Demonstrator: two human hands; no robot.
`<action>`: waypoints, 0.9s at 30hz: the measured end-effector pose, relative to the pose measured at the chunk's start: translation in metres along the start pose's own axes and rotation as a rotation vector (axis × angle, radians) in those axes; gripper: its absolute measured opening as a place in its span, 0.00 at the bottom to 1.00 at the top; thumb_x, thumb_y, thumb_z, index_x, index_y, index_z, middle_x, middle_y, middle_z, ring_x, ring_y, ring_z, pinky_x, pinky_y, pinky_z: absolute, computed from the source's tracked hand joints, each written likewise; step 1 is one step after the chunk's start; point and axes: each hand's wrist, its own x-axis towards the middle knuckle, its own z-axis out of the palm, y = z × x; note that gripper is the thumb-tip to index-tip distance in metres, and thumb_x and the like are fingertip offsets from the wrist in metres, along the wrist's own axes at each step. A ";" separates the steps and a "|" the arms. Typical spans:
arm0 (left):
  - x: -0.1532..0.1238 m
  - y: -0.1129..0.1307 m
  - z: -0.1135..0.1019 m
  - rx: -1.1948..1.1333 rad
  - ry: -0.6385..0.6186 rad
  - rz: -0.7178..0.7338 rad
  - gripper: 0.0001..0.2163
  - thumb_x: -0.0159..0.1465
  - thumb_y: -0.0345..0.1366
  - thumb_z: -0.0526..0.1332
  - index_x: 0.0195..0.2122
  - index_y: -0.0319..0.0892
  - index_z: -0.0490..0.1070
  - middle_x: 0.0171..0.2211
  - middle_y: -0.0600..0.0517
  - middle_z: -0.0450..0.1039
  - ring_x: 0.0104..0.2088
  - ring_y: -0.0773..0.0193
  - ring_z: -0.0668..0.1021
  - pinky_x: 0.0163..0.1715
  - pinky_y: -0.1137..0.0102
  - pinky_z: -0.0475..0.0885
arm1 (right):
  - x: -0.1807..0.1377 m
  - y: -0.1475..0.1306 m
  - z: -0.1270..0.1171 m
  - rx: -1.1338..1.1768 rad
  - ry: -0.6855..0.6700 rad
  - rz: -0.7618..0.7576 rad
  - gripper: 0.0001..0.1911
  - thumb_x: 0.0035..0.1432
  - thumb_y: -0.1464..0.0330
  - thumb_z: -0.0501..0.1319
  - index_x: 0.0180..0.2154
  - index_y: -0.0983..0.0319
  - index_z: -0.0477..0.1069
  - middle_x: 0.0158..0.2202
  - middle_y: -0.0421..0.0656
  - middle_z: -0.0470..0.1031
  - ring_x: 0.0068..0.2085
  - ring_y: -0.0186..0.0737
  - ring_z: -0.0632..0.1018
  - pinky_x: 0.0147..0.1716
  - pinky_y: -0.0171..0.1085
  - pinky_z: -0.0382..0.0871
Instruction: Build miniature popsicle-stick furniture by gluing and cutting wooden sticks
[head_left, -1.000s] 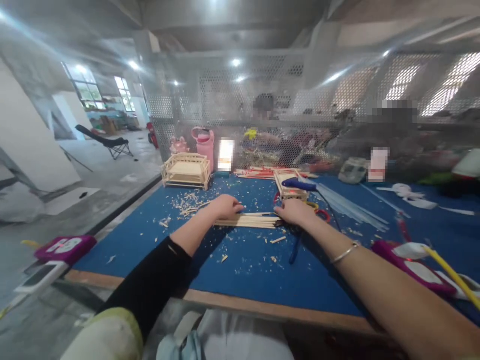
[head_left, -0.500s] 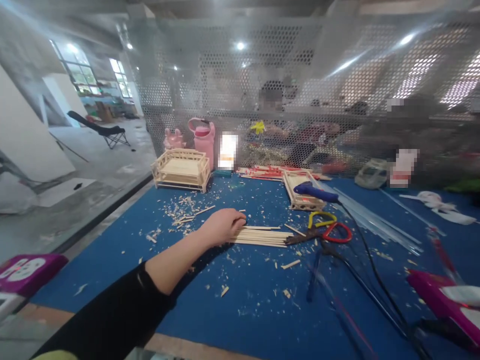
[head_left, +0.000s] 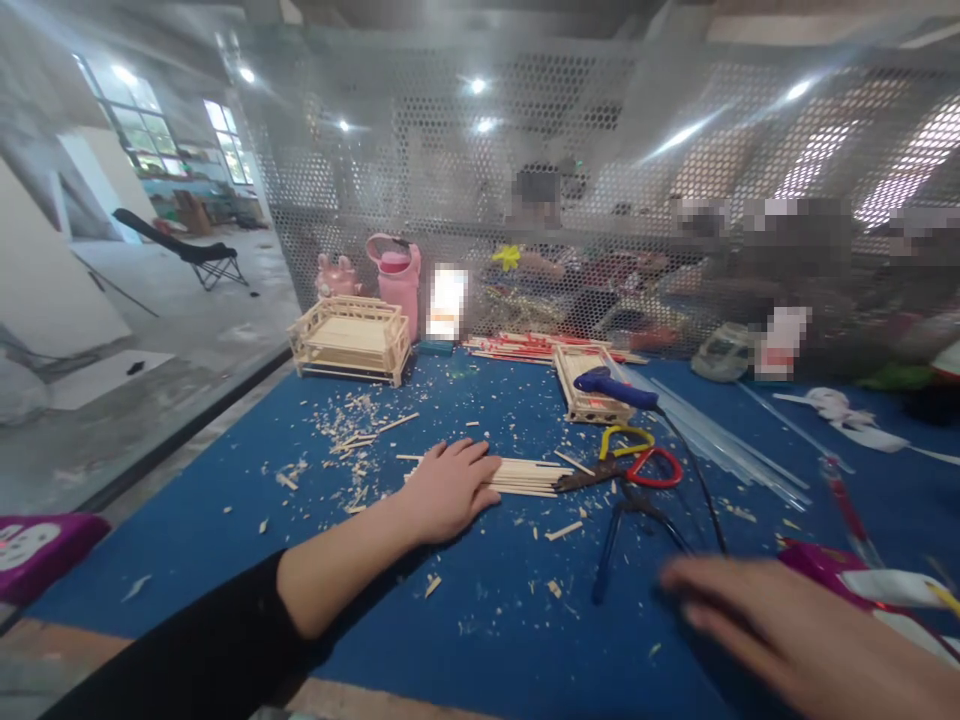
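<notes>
The row of thin wooden sticks (head_left: 532, 477) is lying on the desk (head_left: 525, 650) directly under our left hand (head_left: 448, 490), and its long axis is running from left to right, almost across our front. From this palm the greater visible part is extending to the right, while only short ends are showing on the other side. So the left hand is the nearer one: it is resting palm down upon the sticks, its fingers stretched and a little apart, not clamped around them. Our right hand (head_left: 757, 605) is hanging closer to us, well apart from the sticks, blurred, with thumb and fingers seeming apart and nothing visible between them. A tool with smooth blue handles (head_left: 610, 545) is lying between this hand and the sticks, one handle just beside the fingertips. At the right end of the row, the dark metal scissors (head_left: 611, 470) are pointing to the sticks, showing rounded loops of yellow and red; we cannot tell whether the tips are touching the wood. The sticks are looking pale, straight and dry. Further out, crumbly wood chips (head_left: 360, 430) are covering the blue surface, and a blue glue gun (head_left: 619, 388) is leaning over a small stick-built tray (head_left: 566, 390), near glossy clear plastic strips (head_left: 712, 440).
</notes>
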 end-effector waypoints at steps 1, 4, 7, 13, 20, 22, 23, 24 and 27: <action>-0.002 0.000 0.001 -0.006 -0.014 -0.003 0.17 0.64 0.42 0.47 0.53 0.47 0.61 0.56 0.46 0.62 0.57 0.53 0.62 0.52 0.53 0.58 | 0.025 -0.010 -0.006 -0.027 -0.114 -0.053 0.16 0.56 0.73 0.51 0.44 0.55 0.70 0.43 0.43 0.73 0.42 0.41 0.74 0.41 0.37 0.68; -0.006 -0.006 0.000 -0.040 -0.063 -0.006 0.17 0.65 0.39 0.44 0.52 0.48 0.63 0.56 0.48 0.62 0.57 0.55 0.62 0.53 0.54 0.58 | 0.090 -0.032 -0.020 -0.118 -0.242 -0.090 0.22 0.53 0.79 0.47 0.47 0.61 0.68 0.46 0.49 0.71 0.45 0.42 0.73 0.44 0.38 0.65; -0.010 -0.015 -0.006 -0.059 -0.101 -0.002 0.16 0.65 0.37 0.44 0.51 0.47 0.65 0.55 0.49 0.63 0.56 0.56 0.64 0.53 0.56 0.59 | 0.122 -0.039 -0.023 -0.199 -0.305 -0.083 0.17 0.55 0.75 0.49 0.46 0.63 0.68 0.43 0.50 0.72 0.44 0.44 0.73 0.42 0.39 0.64; -0.017 -0.022 -0.015 -0.101 -0.118 0.020 0.15 0.65 0.35 0.46 0.48 0.47 0.68 0.53 0.49 0.66 0.54 0.59 0.68 0.52 0.59 0.63 | 0.126 -0.038 -0.020 -0.273 -0.361 0.045 0.12 0.58 0.71 0.48 0.41 0.61 0.67 0.38 0.48 0.73 0.39 0.44 0.75 0.32 0.36 0.63; -0.012 -0.016 -0.007 -0.137 -0.067 0.123 0.15 0.65 0.35 0.46 0.46 0.45 0.70 0.51 0.49 0.69 0.50 0.62 0.71 0.50 0.66 0.65 | 0.141 -0.045 -0.022 -0.258 -0.305 0.072 0.16 0.57 0.73 0.46 0.41 0.65 0.70 0.40 0.52 0.71 0.41 0.45 0.74 0.37 0.38 0.64; -0.007 -0.008 -0.004 -0.136 -0.066 0.129 0.15 0.65 0.35 0.46 0.46 0.43 0.70 0.51 0.47 0.69 0.51 0.61 0.71 0.50 0.66 0.65 | 0.148 -0.052 -0.020 -0.158 -0.277 0.013 0.19 0.55 0.76 0.46 0.45 0.64 0.69 0.45 0.52 0.70 0.45 0.45 0.72 0.43 0.39 0.63; -0.005 -0.003 -0.003 -0.130 -0.071 0.121 0.15 0.65 0.35 0.46 0.46 0.43 0.70 0.51 0.47 0.69 0.51 0.61 0.70 0.51 0.65 0.64 | 0.150 -0.055 -0.018 -0.103 -0.269 -0.016 0.20 0.55 0.76 0.46 0.47 0.65 0.68 0.46 0.52 0.69 0.47 0.45 0.72 0.45 0.40 0.63; -0.005 0.001 -0.004 -0.119 -0.076 0.102 0.15 0.65 0.34 0.46 0.46 0.44 0.69 0.51 0.47 0.69 0.51 0.60 0.70 0.52 0.62 0.63 | 0.151 -0.059 -0.016 -0.051 -0.254 -0.039 0.21 0.55 0.75 0.46 0.48 0.66 0.67 0.47 0.53 0.69 0.48 0.46 0.71 0.48 0.41 0.62; -0.011 0.008 -0.007 -0.074 -0.017 -0.070 0.15 0.65 0.37 0.46 0.50 0.47 0.65 0.54 0.47 0.64 0.56 0.55 0.64 0.55 0.48 0.54 | 0.145 -0.070 -0.010 0.194 -0.119 -0.070 0.21 0.58 0.70 0.46 0.51 0.67 0.64 0.51 0.54 0.67 0.52 0.48 0.68 0.52 0.45 0.59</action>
